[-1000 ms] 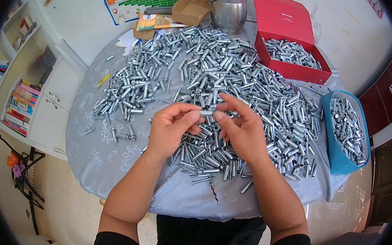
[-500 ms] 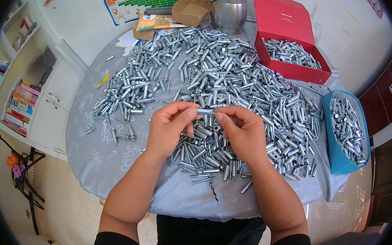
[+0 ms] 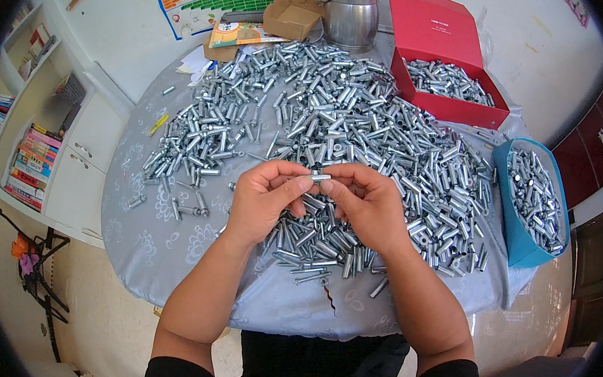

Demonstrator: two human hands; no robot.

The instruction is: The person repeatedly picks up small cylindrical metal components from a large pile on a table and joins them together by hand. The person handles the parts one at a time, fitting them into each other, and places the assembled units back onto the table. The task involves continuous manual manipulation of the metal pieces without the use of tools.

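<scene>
Your left hand (image 3: 266, 201) and right hand (image 3: 364, 204) have drawn closer together than half a second ago, both pinched shut on one small metal sleeve (image 3: 320, 178) between their fingertips, just above the heap of sleeves (image 3: 335, 120) on the bench (image 3: 164, 227). You're probably fitting or checking it; your fingers hide its ends.

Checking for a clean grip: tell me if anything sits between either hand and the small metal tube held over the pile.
Nothing visible does. The left hand and right hand both pinch the small metal tube directly at the fingertips, above the heap of metal tubes on the table.
</scene>
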